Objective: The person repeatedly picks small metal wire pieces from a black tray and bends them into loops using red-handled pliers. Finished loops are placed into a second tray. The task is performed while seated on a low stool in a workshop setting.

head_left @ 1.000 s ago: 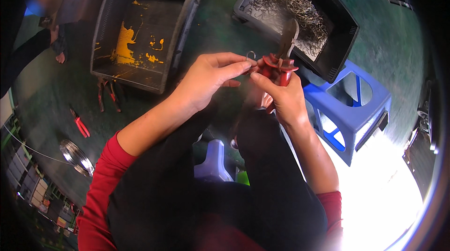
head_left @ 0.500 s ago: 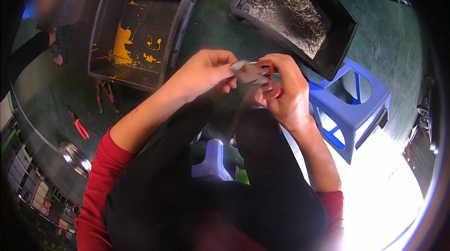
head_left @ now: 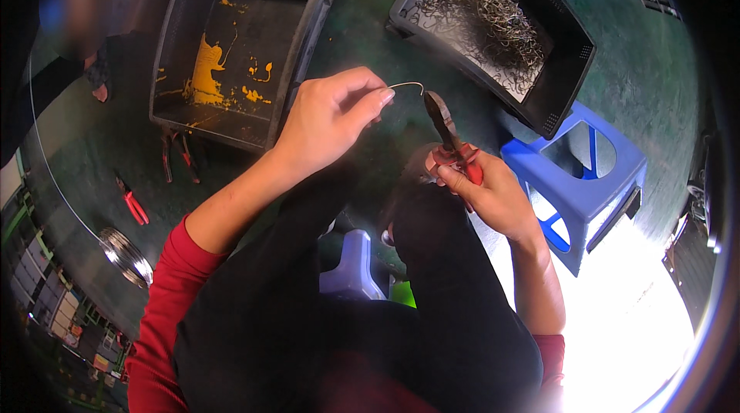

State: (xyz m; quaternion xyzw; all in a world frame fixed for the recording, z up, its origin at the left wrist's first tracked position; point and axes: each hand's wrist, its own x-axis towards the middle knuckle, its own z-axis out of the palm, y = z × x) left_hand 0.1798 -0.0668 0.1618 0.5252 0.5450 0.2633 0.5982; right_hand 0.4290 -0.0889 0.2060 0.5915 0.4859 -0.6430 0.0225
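Hands parted: left hand [head_left: 327,116] pinches wire [head_left: 406,86], right hand [head_left: 493,196] pliers [head_left: 451,135].

The pliers [head_left: 455,149] had red handles and dark jaws, and the wire piece [head_left: 407,85] was pale grey. Sleeves [head_left: 166,290] were red. One black crate [head_left: 239,43] was splashed with yellow paint, the other crate [head_left: 570,66] held greyish wire scraps. The stool [head_left: 609,182] was bright blue, and the floor [head_left: 655,66] dark green.

Thin bare metal wire [head_left: 407,86], dull grey. Pliers [head_left: 451,138]: dark matt metal jaws, glossy red plastic grips. Black plastic crates [head_left: 566,105], one [head_left: 301,35] paint-splashed yellow. Blue stool [head_left: 593,182], smooth moulded plastic. Red cloth sleeves [head_left: 166,297].
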